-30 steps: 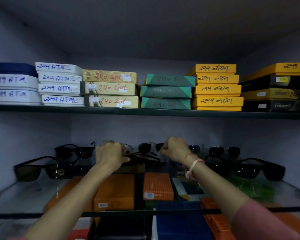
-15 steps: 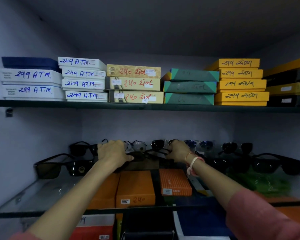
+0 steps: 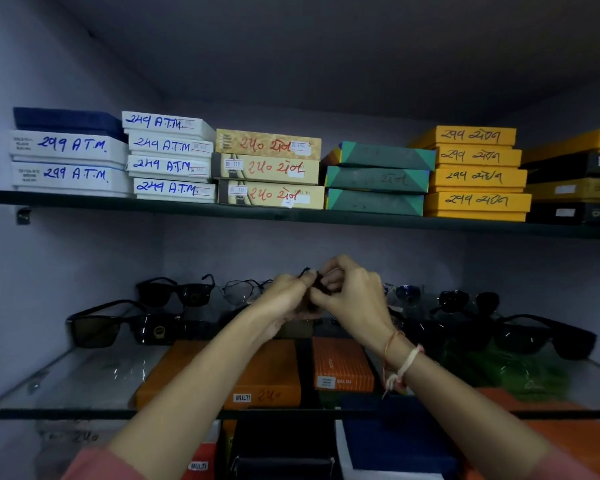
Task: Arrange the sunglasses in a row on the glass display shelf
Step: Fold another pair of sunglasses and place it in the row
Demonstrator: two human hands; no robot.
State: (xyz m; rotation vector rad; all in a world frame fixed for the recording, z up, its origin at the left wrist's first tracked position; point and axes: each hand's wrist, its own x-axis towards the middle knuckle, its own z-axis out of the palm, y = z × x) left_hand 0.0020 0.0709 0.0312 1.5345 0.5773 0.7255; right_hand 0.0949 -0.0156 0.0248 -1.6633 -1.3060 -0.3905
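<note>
My left hand (image 3: 284, 299) and my right hand (image 3: 352, 296) meet above the middle of the glass shelf (image 3: 66, 379), both closed on one dark pair of sunglasses (image 3: 314, 282) that is mostly hidden by my fingers. Black sunglasses (image 3: 118, 325) lie at the front left, another black pair (image 3: 177, 291) behind them, and a thin wire-framed pair (image 3: 243, 291) beside that. More dark pairs (image 3: 465, 299) sit at the back right, and a large black pair (image 3: 548, 336) at the front right.
Under the glass lie orange boxes (image 3: 267, 375), a smaller orange box (image 3: 342, 365) and a dark blue box (image 3: 392, 434). The upper shelf (image 3: 291, 216) carries stacks of white, beige, green and yellow boxes. Walls close in left and right.
Both hands have come together from apart and lifted the dark sunglasses off the shelf's middle. The camera has shifted, so the shelves sit further right and lower in view.
</note>
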